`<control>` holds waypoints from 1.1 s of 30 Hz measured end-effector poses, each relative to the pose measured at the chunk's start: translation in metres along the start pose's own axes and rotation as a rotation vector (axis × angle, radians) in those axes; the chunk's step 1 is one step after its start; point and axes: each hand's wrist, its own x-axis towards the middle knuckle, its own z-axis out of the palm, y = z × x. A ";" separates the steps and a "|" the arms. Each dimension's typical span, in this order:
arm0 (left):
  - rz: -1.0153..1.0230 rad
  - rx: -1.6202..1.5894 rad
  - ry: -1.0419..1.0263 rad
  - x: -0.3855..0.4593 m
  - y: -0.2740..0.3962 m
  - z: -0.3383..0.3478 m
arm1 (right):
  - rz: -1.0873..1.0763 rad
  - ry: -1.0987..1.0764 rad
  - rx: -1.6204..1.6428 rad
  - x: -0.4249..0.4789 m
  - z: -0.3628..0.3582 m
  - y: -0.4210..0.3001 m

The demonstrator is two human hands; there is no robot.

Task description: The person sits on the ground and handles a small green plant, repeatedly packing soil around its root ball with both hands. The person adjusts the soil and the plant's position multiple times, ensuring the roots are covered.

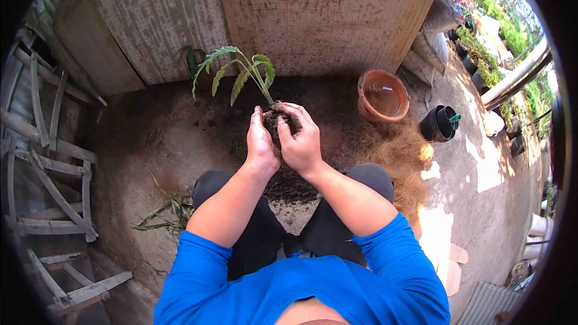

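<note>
Both soil-covered hands cup the root ball (272, 123) of a leafy plant (256, 73), whose stems rise away from me and lean left. My left hand (263, 141) supports the ball from the left side. On the other side, my right hand (300, 137) curls its fingers over the top and right of the ball, thumb in front. Dark loose soil (293, 185) lies on the ground below the hands. Much of the root ball is hidden by the fingers.
Right of the soil stand a terracotta-coloured pot (383, 95) and stacked black nursery pots (439, 123), near brown coir fibre (399, 162). Cut leaves (167, 212) lie on the left floor beside wooden frames (58, 189). A board wall (316, 18) stands ahead; filled sacks (433, 49) lean at right.
</note>
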 end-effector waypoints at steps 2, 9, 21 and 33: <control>0.021 0.006 0.015 -0.001 -0.001 0.002 | -0.004 0.019 -0.013 0.000 0.000 -0.002; 0.052 -0.051 -0.082 -0.003 -0.002 0.003 | -0.022 0.039 -0.059 -0.004 0.003 -0.005; 0.074 0.034 -0.062 0.005 -0.005 -0.005 | -0.012 0.011 0.128 -0.005 0.003 -0.001; 0.239 0.396 -0.070 -0.002 -0.009 -0.001 | 0.183 -0.023 0.195 -0.004 0.003 -0.002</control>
